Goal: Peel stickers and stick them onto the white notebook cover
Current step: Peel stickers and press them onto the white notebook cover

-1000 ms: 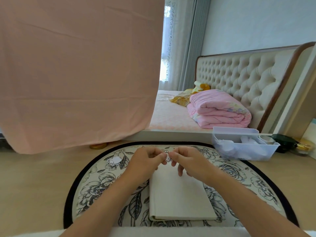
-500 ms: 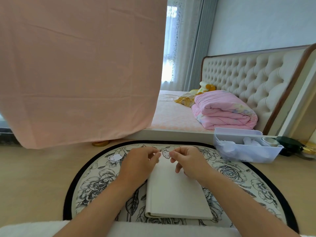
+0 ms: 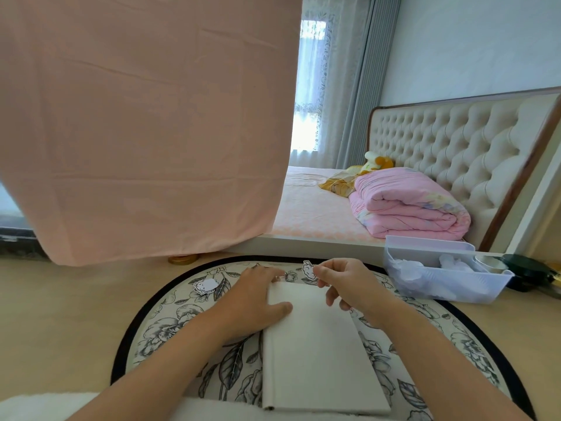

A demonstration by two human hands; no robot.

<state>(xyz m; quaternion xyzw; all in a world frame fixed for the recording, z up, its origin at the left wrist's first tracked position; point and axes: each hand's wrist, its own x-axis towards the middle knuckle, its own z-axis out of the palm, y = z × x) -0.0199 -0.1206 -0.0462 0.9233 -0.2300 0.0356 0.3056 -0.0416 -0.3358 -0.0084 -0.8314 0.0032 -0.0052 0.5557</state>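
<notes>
Cloth (image 3: 145,117) in pink is hung across the upper left of the frame. Below it, left of centre, a loose sticker (image 3: 205,285) is seen lying on the floral mat (image 3: 170,323), apart from both hands. The left hand (image 3: 255,302) is laid flat on the upper left corner of the white notebook (image 3: 315,354). Its fingers are straight and together along the top edge, the thumb is spread onto the cover, and nothing is gripped. The notebook is lying closed on the mat at lower centre, cover bare. Just above its top edge a small white sticker (image 3: 308,268) is pinched between thumb and forefinger of the right hand (image 3: 349,284), with the other fingers curled loosely under. It is held clear of the cover. Whether the backing is fully off cannot be told. At right, a clear plastic bin (image 3: 449,287) of white scraps is set on the floor.

Risks, judged:
- The sticker could be folded onto itself or stuck to a fingertip if the adhesive side is pinched.
- Crooked or creased placement could be caused by dropping one edge too fast.
- The notebook could be shifted if left-hand pressure is eased.
</notes>
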